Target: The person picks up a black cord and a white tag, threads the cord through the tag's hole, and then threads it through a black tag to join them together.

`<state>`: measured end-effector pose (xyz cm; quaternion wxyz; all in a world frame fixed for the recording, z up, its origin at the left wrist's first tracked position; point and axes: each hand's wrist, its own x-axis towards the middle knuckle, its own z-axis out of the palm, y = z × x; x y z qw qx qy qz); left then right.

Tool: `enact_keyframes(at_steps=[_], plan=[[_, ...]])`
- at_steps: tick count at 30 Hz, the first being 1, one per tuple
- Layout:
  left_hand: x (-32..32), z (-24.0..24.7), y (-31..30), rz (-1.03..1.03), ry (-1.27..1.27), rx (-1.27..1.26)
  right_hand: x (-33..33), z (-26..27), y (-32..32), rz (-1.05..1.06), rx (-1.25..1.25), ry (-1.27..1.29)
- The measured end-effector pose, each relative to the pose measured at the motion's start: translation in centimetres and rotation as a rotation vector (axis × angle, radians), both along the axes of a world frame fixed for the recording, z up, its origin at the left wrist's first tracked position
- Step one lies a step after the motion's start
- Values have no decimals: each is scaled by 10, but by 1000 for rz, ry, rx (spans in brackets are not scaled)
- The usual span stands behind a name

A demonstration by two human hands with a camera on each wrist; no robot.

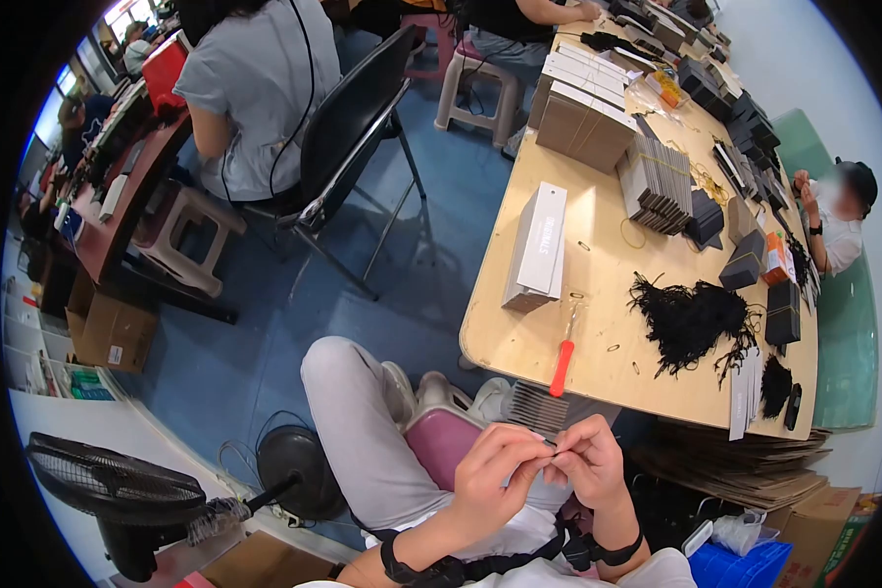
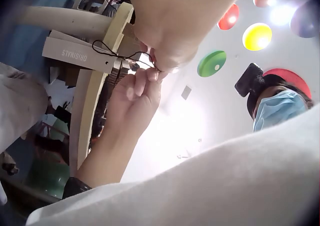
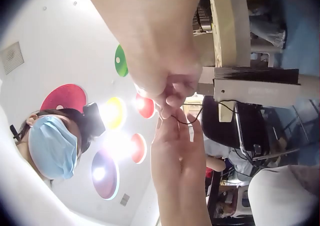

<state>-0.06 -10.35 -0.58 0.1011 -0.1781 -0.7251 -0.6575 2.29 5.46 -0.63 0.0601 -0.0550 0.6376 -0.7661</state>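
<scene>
Both hands meet above the lap in the head view. The left hand (image 1: 500,472) and the right hand (image 1: 590,461) pinch a thin black cord between their fingertips, which touch or nearly touch. In the left wrist view the black cord (image 2: 117,56) loops out to the side of the fingertips. The right wrist view shows the cord (image 3: 192,122) hanging in a curve from the pinched fingers. A small dark piece (image 1: 549,442) lies at the fingertips; its shape is too small to tell.
Beyond the hands stands a wooden table (image 1: 480,328) with a white-topped card stack (image 1: 539,250), a red-handled tool (image 1: 562,367), a heap of black cords (image 1: 691,318) and grey card bundles (image 1: 657,183). A black fan (image 1: 118,480) is at left, a folding chair (image 1: 348,137) ahead.
</scene>
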Motion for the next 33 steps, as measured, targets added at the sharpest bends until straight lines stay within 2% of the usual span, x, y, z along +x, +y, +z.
enact_keyframes(at_steps=[4, 6, 7, 9, 10, 12, 20, 24, 26, 28, 30, 31, 33], plan=[[-4, 3, -4, -45, -12, -30, -5, 4, 6, 9, 2, -92], [-5, 3, -6, -114, -38, -72, -19, 14, 10, 37, 323, 252], [-7, 4, -8, -115, -37, -71, -19, 18, 14, 36, 324, 253], [-9, 7, -12, -276, -160, -50, -21, 25, 22, 124, 202, 4], [-8, 9, -14, -277, -157, -50, -23, 28, 24, 165, 202, -1], [-7, 12, -15, -411, -365, 33, -26, 27, 28, 194, 211, 30], [-9, 8, -16, -502, -397, 35, -29, 28, 32, 259, 223, 40], [-12, 8, -17, -531, -430, -3, -33, 25, 32, 283, 332, 149], [-12, 8, -17, -537, -412, -15, -34, 25, 32, 288, 384, 203], [-13, 6, -16, -545, -394, -27, -35, 29, 31, 284, 390, 134], [-13, 5, -12, -432, -113, -156, -34, 31, 31, 285, 369, 147], [-13, 6, -12, -432, -112, -158, -33, 32, 31, 285, 348, 158], [-11, 11, -12, -529, -156, 2, -31, 28, 32, 281, 321, 209]])
